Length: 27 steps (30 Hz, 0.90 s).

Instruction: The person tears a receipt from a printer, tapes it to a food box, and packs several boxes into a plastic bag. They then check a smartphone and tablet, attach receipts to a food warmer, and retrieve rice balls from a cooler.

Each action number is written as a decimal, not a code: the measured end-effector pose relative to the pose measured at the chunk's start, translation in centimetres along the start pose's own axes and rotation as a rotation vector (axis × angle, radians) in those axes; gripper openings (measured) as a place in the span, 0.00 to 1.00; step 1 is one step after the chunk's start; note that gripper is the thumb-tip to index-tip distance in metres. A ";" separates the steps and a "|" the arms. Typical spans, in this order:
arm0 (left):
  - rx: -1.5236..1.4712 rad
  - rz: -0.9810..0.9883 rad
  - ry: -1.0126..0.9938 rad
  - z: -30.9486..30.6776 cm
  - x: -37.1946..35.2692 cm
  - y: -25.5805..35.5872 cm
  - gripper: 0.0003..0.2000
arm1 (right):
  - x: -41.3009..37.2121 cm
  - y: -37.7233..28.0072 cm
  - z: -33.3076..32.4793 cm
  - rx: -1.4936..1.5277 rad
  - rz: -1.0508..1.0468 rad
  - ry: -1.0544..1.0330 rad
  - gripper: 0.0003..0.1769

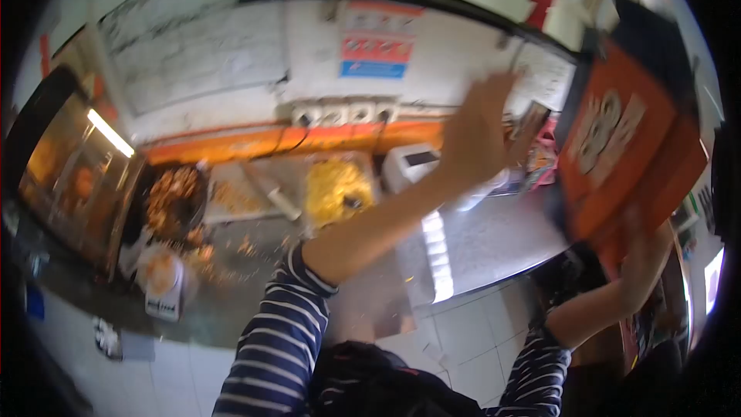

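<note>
My left hand (482, 135) is raised in front of the wall, above the counter's right part. It is blurred, but its fingers look stretched upward and apart, with nothing visible in them. On the right, my right hand (637, 243) grips the lower end of an orange printed carton (617, 127) with a white and black logo on its face. The carton is tilted and held up at about shelf height; its far side is hidden. Behind my left hand is a white scale-like device (409, 166) with a dark display.
A lit glass food cabinet (73, 174) stands at the left. Along the metal counter (494, 235) are a dark pan of chopped browned food (174, 197), a board with a cleaver (282, 202), a tray of yellow food (336, 185) and a white container (164, 282). Sockets (347, 113) line the wall.
</note>
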<state>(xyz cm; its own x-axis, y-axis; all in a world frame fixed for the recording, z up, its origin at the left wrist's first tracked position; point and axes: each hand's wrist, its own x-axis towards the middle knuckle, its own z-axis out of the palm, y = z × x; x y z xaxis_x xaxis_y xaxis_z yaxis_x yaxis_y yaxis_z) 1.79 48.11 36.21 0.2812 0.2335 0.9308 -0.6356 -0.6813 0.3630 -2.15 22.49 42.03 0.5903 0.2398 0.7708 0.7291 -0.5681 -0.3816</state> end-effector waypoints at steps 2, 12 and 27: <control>-0.333 -0.330 -0.377 -4.4 -8.3 2.2 0.40 | -5.0 -0.8 6.6 0.145 0.031 -0.143 0.16; 0.510 -1.315 -0.148 -34.5 -30.9 -2.1 0.18 | -18.7 -20.4 26.2 0.631 0.083 -0.946 0.10; 0.823 -0.928 -0.294 -40.9 -30.5 -0.2 0.32 | -30.0 -19.8 38.6 0.727 0.539 -1.028 0.14</control>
<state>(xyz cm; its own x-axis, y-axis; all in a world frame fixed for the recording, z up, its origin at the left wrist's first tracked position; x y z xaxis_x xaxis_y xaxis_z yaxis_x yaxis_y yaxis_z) -36.10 69.52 9.52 0.5935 0.7617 0.2600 0.4867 -0.5970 0.6377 -20.90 56.94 6.73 0.6123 0.7748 -0.1577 0.1571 -0.3146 -0.9361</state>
